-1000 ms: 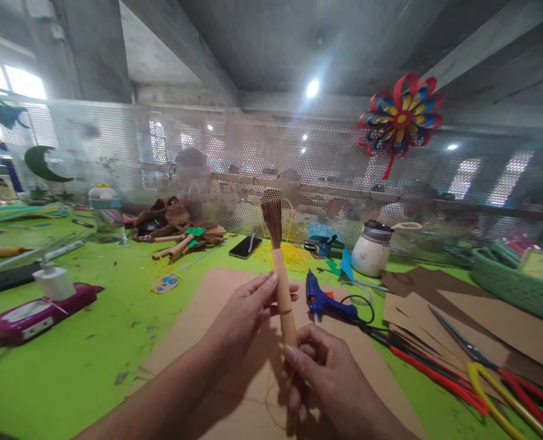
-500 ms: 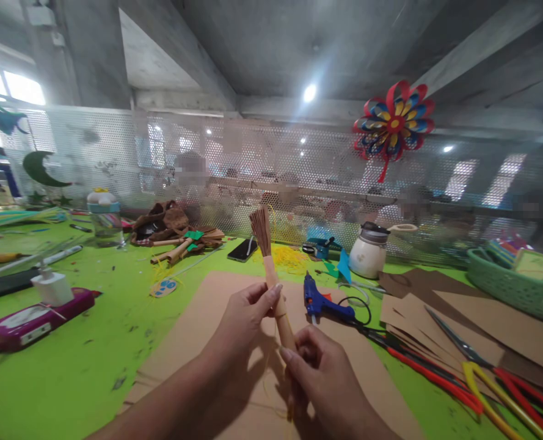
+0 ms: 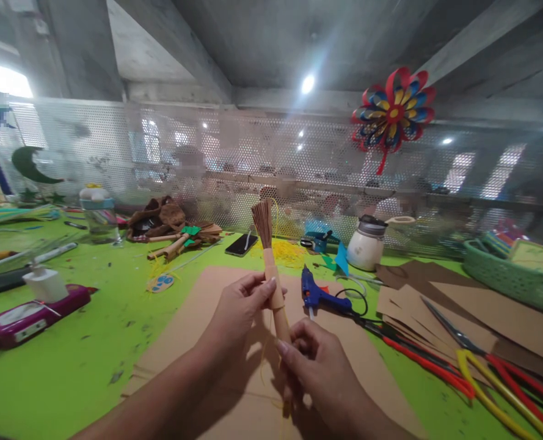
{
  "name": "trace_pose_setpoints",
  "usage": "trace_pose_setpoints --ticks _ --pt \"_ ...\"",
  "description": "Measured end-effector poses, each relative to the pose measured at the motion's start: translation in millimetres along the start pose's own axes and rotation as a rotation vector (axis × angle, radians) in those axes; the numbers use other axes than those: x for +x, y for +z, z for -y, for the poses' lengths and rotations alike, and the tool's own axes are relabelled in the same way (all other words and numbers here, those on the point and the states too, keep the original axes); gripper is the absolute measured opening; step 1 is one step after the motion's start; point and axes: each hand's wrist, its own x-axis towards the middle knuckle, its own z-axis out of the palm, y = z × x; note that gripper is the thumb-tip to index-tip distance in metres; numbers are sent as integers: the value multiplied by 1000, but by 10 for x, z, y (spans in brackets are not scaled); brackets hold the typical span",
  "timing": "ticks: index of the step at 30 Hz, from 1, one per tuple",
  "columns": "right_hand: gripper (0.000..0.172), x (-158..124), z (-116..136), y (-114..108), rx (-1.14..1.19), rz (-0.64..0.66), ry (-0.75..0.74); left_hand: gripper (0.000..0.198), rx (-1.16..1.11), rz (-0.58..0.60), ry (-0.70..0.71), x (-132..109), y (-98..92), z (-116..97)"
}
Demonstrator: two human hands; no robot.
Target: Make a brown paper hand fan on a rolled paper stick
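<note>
Above the brown cardboard sheet [image 3: 193, 330], the left hand [image 3: 237, 311] and right hand [image 3: 319, 373] are bare. Both forearms [image 3: 161, 397] are bare too, uncovered all the way past the sheet's near edge. The fingernails [image 3: 272, 282] are longish, rounded and pale, with a faint sheen.
</note>
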Motion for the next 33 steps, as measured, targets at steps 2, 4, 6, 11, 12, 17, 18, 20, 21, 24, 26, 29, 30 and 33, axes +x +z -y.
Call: trace_pose_setpoints --ticks 2,4,6,11,12,17,18,20,21,24,26,29,30,33 --pt "34 -3 3 -2 5 5 4 20 8 29 11 9 -14 4" --pt "35 -8 15 -4 -2 -12 4 20 10 55 12 20 -28 13" --pt "34 -13 31 -4 -1 -25 -1 21 -5 65 -7 29 -39 26" --pt "34 -25 56 7 11 -22 5 24 -6 61 -52 32 -48 45" --pt "34 -26 56 9 6 -27 4 25 12 58 -53 29 -47 43" --pt "27 -19 51 -6 -102 -60 -26 21 15 57 -50 8 -37 -2" --pt "25 -20 51 -13 -138 -59 -51 20 -6 75 -50 3 -36 -13" --pt "21 -30 53 -27 -217 -52 -108 20 -57 116 -52 -5 -37 -29" --pt "19 -40 56 -35 -257 -44 -136 20 -88 139 -54 -9 -40 -32" --pt "14 -84 66 -52 -406 -26 -209 19 -169 234 -45 -15 -53 -30" --pt "12 -115 73 -61 -535 -32 -272 17 -190 288 -35 -18 -61 -28" --pt "13 -141 75 -75 -688 -55 -329 18 -190 306 -30 -21 -64 -34" --pt "14 -144 74 -81 -713 -60 -339 17 -189 307 -30 -22 -64 -39" --pt "15 -146 69 -98 -752 -56 -373 17 -186 325 -16 -21 -64 -50"
